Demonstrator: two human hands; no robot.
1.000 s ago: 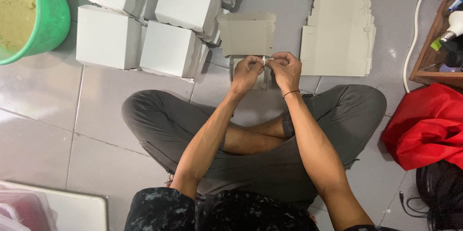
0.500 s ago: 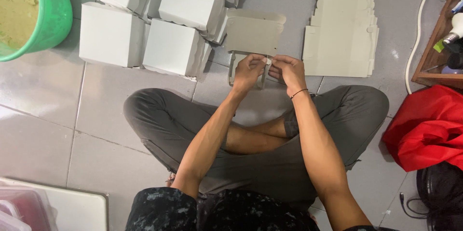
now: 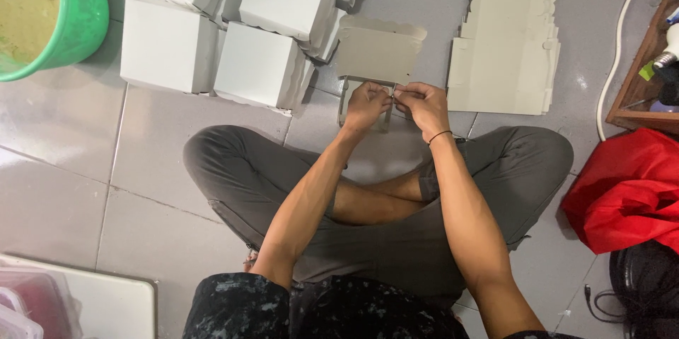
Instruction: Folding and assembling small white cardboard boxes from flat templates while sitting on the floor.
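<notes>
On the grey tiled floor [image 3: 71,162] a person sits with legs crossed, and both hands meet at about 12 o'clock from the knees. One left hand [image 3: 366,104] and one right hand [image 3: 422,104] are curled shut, and their fingertips pinch the near edge of one half-folded box [image 3: 375,56] made of pale card. That box lies on the floor just past the hands, with its wavy flap open toward 12 o'clock. A thin black band sits on the right wrist. At about 10 o'clock from the hands stand four finished white boxes [image 3: 258,66], set close in two rows of two, and the nearest one is just beside the half-folded box. More white card bits peek out behind them at 12 o'clock, too hidden to count. At 2 o'clock lies one stack of flat box sheets [image 3: 506,42]; how many sheets are in it cannot be told. Far off at 10 o'clock is one green bucket [image 3: 81,20] with tan stuff inside. At 3 o'clock are one white cable [image 3: 614,49], one brown wooden tray [image 3: 636,77] and one red cloth [image 3: 626,190]. At 7 o'clock is one white board [image 3: 106,303] by a clear tub.
</notes>
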